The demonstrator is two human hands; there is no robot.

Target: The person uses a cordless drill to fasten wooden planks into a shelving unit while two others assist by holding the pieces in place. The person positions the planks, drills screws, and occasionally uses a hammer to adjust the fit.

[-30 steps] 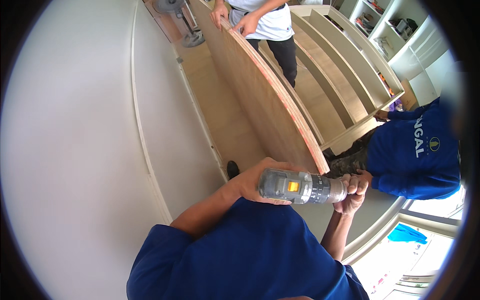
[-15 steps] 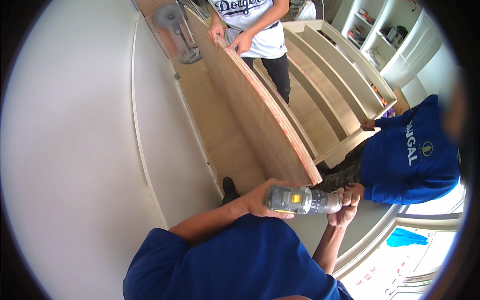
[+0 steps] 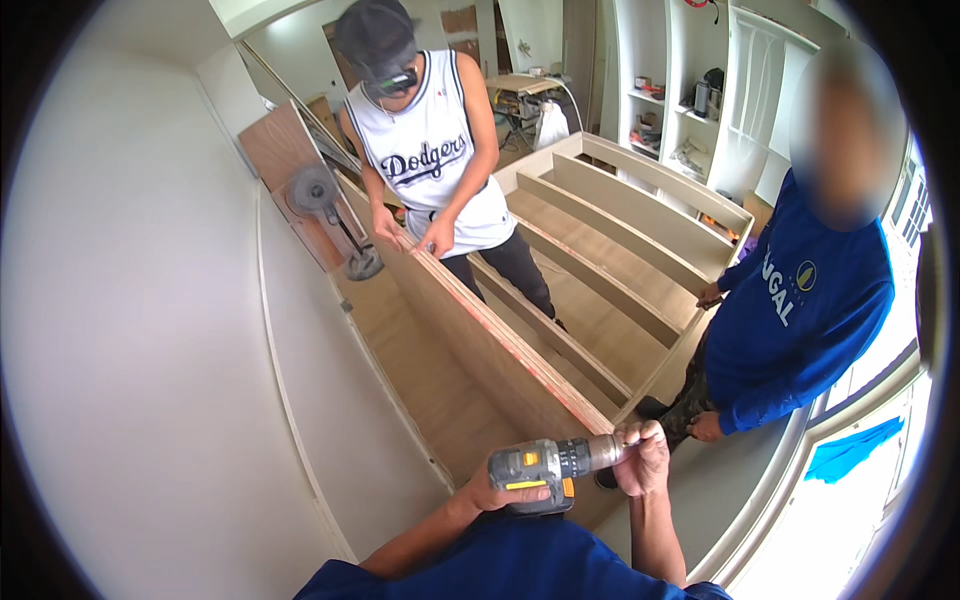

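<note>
A: State of the left grip?
B: The left grip (image 3: 500, 490) is closed around the handle of the drill (image 3: 535, 462), fingers wrapped beneath the body. This appears to be the hold that bears the tool's weight.

A: And the right grip?
B: The right grip (image 3: 643, 455) has its fingers curled in at the chuck (image 3: 606, 452); what the fingertips pinch there cannot be determined. The likely reason is to steady the front end. The drill therefore lies crosswise between both grips, nose to the right.

A: Ahead of the grips?
B: A wood panel (image 3: 455, 330), set on edge, near end just beyond the drill; contact not confirmed. A co-worker's hands (image 3: 437, 237) are on its upper edge, well ahead of the left grip, probably against tipping.

A: Further out?
B: A slatted frame (image 3: 610, 233), lying flat beyond the panel. Another co-worker's hand (image 3: 708, 295) is at its right side, purpose unclear.
</note>
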